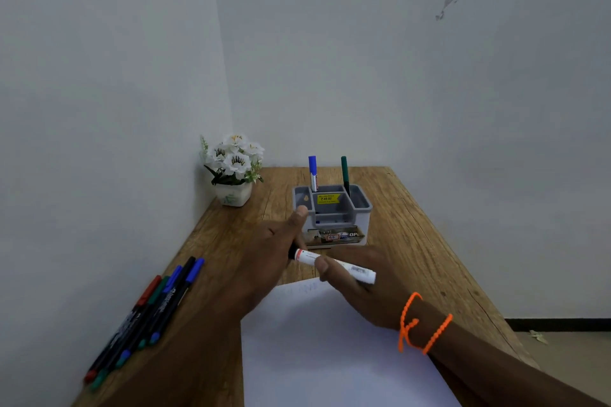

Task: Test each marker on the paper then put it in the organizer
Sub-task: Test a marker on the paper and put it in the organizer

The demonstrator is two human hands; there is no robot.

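Observation:
A white-barrelled marker (pixel 334 264) lies level above the far edge of the white paper (pixel 330 350). My right hand (pixel 357 287) grips its barrel, thumb on top. My left hand (pixel 264 254) holds the marker's dark cap end, with its thumb pointing up toward the organizer. The grey organizer (pixel 332 213) stands just beyond the hands. A blue marker (pixel 312 173) stands upright in its back left slot and a green marker (pixel 345 173) leans in its back right slot. Faint scribbles show at the paper's top edge.
Several thin pens (pixel 145 317) with blue, green and red caps lie in a row along the desk's left edge. A white pot of white flowers (pixel 233 168) sits in the back left corner. Walls close the desk's left and far sides; the right edge drops to the floor.

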